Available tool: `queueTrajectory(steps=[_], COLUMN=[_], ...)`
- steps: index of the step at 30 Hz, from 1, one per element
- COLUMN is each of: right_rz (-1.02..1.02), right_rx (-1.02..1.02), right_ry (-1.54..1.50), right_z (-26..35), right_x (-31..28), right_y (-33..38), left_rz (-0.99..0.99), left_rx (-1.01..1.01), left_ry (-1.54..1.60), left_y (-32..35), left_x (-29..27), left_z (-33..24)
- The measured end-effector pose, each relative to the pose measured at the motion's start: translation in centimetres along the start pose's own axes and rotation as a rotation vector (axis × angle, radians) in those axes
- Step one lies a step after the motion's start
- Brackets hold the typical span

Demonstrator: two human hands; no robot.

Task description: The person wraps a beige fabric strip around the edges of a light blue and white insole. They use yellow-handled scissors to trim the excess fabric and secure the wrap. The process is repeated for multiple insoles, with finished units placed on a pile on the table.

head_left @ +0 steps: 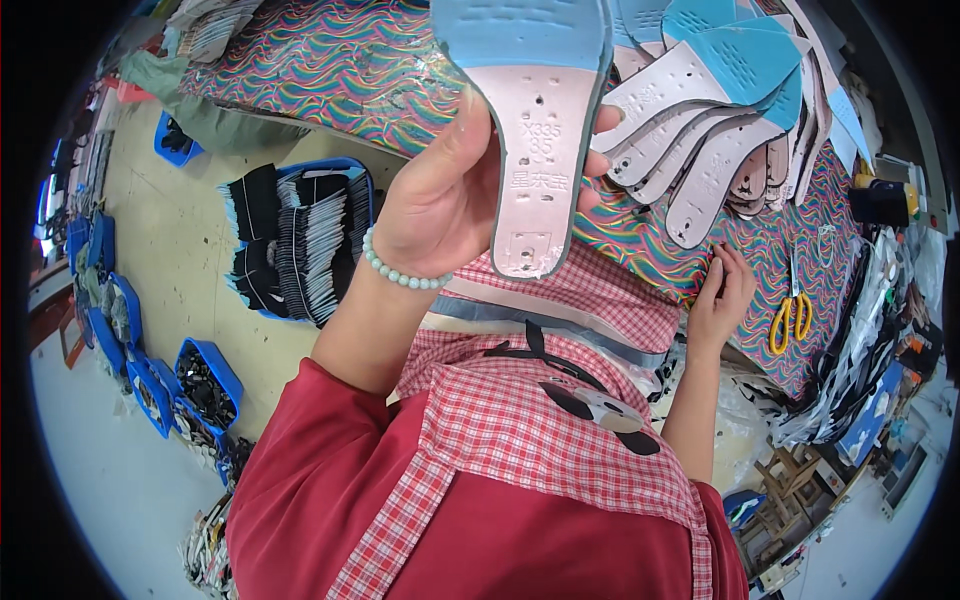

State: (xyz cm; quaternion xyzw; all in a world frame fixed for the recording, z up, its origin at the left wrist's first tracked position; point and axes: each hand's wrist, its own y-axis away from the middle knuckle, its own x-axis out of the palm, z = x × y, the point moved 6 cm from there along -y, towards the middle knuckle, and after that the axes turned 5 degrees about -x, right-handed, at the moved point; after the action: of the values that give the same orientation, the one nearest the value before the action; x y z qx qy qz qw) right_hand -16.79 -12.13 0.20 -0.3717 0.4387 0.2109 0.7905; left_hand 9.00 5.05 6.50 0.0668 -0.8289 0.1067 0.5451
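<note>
Raised in front of me is a pale pink shoe insole (535,110) with a blue wide end and a dark edge. My left hand (440,190), a beaded bracelet at its wrist, grips it, thumb along one side and fingertips showing past the other. My right hand (725,290) rests at the table's near edge with bent fingers slightly apart and nothing visible in them. Just beyond that hand, a fanned pile of similar pink and blue insoles (690,200) lies on the table.
Yellow-handled scissors (792,318) lie right of my right hand on the wavy-patterned table (300,60). A blue crate (345,165) of dark stacked pieces stands on the floor at left, near several blue bins (225,370). Plastic-wrapped material (870,330) hangs at the right.
</note>
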Motion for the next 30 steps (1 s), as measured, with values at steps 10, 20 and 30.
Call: queueTrajectory(steps=[10,20,30], right_rz=[-0.032,-0.019,-0.018], right_rx=[-0.004,0.002,0.015], right_ry=[0.0,-0.021,-0.025], right_z=[0.2,0.1,-0.1], right_x=[0.0,-0.8,-0.9], right_y=[-0.3,-0.1,0.0], left_rz=[-0.071,-0.356,-0.467], left_rx=[0.005,0.676,0.51], left_ry=[-0.054,-0.982,-1.827], left_y=[-0.2,1.7,-0.3], left_x=[0.0,-0.1,-7.0], left_z=[-0.2,-6.0,-4.7])
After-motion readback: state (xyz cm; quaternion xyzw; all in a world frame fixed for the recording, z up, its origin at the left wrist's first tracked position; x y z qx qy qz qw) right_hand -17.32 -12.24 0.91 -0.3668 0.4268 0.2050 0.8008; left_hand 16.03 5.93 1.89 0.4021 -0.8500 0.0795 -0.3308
